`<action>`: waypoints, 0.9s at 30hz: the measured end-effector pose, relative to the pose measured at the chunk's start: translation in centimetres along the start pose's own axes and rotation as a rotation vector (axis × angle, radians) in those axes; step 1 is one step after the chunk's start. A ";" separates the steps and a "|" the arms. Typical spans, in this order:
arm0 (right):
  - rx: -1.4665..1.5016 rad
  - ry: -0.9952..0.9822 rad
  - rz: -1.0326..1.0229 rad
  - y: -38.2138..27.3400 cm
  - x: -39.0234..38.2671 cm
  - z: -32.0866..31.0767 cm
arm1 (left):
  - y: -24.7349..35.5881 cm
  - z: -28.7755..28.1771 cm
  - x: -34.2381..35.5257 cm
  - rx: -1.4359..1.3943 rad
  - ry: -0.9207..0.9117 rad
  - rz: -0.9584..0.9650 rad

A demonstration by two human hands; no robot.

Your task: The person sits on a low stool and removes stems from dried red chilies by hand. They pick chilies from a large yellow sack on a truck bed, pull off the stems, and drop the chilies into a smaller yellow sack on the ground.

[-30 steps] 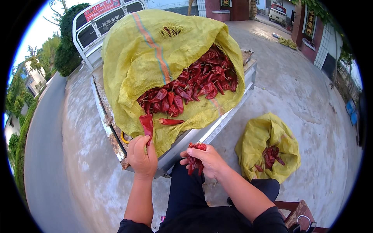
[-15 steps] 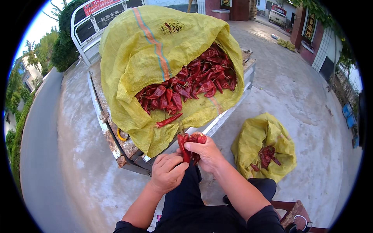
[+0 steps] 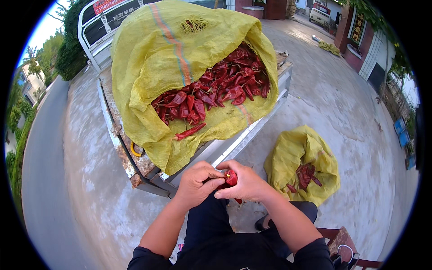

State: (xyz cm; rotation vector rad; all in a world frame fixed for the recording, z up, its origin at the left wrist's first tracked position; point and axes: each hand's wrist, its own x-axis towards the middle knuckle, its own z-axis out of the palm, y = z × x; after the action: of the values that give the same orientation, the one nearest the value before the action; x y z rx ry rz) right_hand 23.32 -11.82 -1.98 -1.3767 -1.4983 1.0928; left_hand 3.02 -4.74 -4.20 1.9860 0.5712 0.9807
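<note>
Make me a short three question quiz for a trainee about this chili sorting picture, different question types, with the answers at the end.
1. True or false: both hands hold the same red chili.
2. Where does the big sack lie? A) on the ground B) on the cart bed C) on the person's lap
3. What lies in the small sack on the ground to the person's right?

Key:
1. True; the left hand and right hand meet on it.
2. B.
3. A few red chilies.
</note>
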 end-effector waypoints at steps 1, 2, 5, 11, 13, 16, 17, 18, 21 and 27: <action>-0.019 -0.054 0.083 0.3 0.1 0.1 | 0.2 0.3 0.0 0.043 -0.002 0.004; -0.010 -0.091 0.121 0.4 0.1 0.0 | 0.4 0.6 -0.1 0.086 -0.005 0.008; 0.062 -0.174 0.143 0.5 -0.4 -0.4 | -0.8 2.0 -0.7 -0.082 0.082 -0.023; 0.306 -0.135 -0.010 1.4 -1.6 -0.3 | -1.5 5.8 -2.3 -1.221 0.257 -0.449; 0.339 -0.115 -0.058 1.5 -2.3 -0.4 | -1.3 6.3 -1.4 -1.477 0.251 -0.397; 0.402 -0.111 -0.058 1.7 -3.7 -0.4 | -1.5 6.8 0.3 -1.344 0.324 -0.588; 0.433 -0.093 0.035 1.6 -4.4 -0.7 | -2.4 7.4 0.3 -1.160 0.288 -0.619; 0.467 -0.072 0.128 1.5 -5.1 -0.9 | -3.8 7.5 -0.1 -0.975 0.248 -0.642; 0.076 0.131 0.014 4.6 -7.5 -4.0 | -5.7 7.1 -1.6 -0.229 -0.003 -0.589; -0.560 0.709 0.252 12.8 -13.1 -17.9 | -5.2 6.2 -2.5 -0.045 0.000 -0.407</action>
State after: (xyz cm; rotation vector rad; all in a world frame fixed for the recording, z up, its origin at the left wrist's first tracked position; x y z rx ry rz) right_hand 45.20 -23.16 -8.90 -2.0988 -1.1371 0.2283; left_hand 6.37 -6.53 -11.78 1.7359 0.9029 0.7333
